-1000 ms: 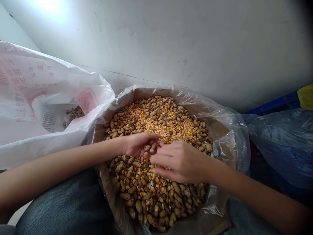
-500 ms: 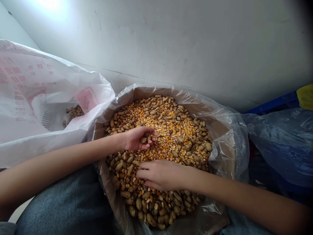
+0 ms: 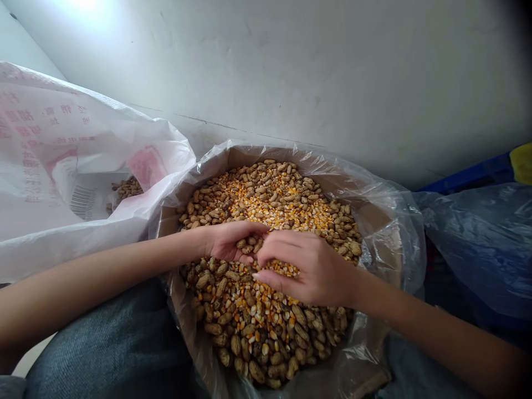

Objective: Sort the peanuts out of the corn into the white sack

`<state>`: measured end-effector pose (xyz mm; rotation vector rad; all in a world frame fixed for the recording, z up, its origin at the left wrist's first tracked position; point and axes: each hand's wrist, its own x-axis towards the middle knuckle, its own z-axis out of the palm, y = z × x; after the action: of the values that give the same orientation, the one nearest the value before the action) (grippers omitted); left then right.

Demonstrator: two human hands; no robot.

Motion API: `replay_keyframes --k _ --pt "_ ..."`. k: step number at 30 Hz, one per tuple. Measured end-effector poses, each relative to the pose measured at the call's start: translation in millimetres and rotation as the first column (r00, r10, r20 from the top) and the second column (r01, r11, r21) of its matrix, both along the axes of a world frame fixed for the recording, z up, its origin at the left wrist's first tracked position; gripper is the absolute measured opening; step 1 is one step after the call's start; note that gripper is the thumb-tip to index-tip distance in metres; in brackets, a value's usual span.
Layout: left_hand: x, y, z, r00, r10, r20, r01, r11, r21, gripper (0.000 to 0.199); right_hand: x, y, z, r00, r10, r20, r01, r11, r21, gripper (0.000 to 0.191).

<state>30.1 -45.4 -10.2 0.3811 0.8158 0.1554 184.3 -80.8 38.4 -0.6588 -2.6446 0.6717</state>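
Several unshelled peanuts (image 3: 248,244) rest in my cupped left hand (image 3: 228,239), its palm turned up and fingers curled round them. Right beside it, my right hand (image 3: 312,265) hovers palm down, its fingertips at the left hand's fingers. A gap shows between the right thumb and index finger, with nothing seen held there; the other fingertips are partly hidden. Below both hands lies a heap of yellow corn kernels (image 3: 266,210) mixed with peanuts in their shells (image 3: 257,371). A box lined with a clear plastic bag (image 3: 380,221) holds the heap.
At left, a white woven sack (image 3: 37,183) with red print stands open, with peanuts (image 3: 128,188) inside. A pale wall (image 3: 291,72) rises behind the box. On the right are a plastic bag (image 3: 494,238), a blue crate edge (image 3: 469,174) and something yellow (image 3: 522,163). My jeans-covered leg (image 3: 112,343) is close by.
My right hand has risen from the heap, moving up and right to meet my left hand. More peanuts now show in the left palm, which has barely moved.
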Motion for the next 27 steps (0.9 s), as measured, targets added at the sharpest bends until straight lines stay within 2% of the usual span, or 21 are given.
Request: replay_keyframes --k 2,4,7,10,14,16,20,22,24,27 --pt "-1.8 2.3 -0.6 1.0 0.028 0.009 -0.028 1.0 -0.002 0.017 -2.2 -4.7 -10.0 0.987 0.114 0.111 -0.106 0.991 -0.082 0.019" --pt "-3.8 4.5 -1.3 0.998 0.058 -0.002 -0.058 0.998 0.007 0.017 -7.1 -11.2 -24.3 0.952 0.178 0.248 -0.154 0.981 -0.113 0.018" --pt "-6.1 6.3 -2.7 0.994 0.099 -0.037 -0.098 0.995 0.027 0.016 -14.7 -19.9 -46.1 0.9 0.183 0.395 -0.151 0.982 -0.111 0.018" --pt "-7.1 7.1 -4.7 0.995 0.102 -0.02 -0.102 0.994 0.035 0.015 -18.8 -22.3 -57.2 0.889 0.198 0.413 -0.137 0.976 -0.172 0.016" --pt "-6.9 8.1 -6.0 0.995 0.098 0.0 -0.098 0.995 0.022 0.015 -23.3 -20.8 -60.7 0.948 0.051 0.315 -0.004 0.989 -0.15 0.024" --pt "-6.3 8.3 -5.5 0.994 0.107 -0.003 -0.107 0.994 0.016 0.015 -26.8 -21.7 -64.8 0.956 0.024 0.293 0.007 0.994 -0.105 0.027" --pt "-5.4 7.8 -3.5 0.993 0.115 -0.028 -0.114 0.993 0.041 0.014 -30.2 -23.7 -75.2 0.947 0.092 0.307 -0.083 0.996 -0.043 0.022" --pt "-5.4 8.2 -2.8 0.99 0.132 -0.041 -0.13 0.99 0.049 0.013 -28.8 -22.5 -74.7 0.942 0.116 0.316 -0.104 0.993 -0.053 0.02" --pt "-5.8 9.3 -2.3 0.984 0.168 -0.06 -0.164 0.985 0.053 0.011 -26.4 -20.1 -68.1 0.941 0.156 0.301 -0.139 0.987 -0.078 0.019" --pt "-5.9 10.4 -1.4 0.976 0.202 -0.084 -0.199 0.979 0.045 0.01 -24.0 -15.2 -48.9 0.948 0.221 0.23 -0.213 0.975 -0.059 0.018"
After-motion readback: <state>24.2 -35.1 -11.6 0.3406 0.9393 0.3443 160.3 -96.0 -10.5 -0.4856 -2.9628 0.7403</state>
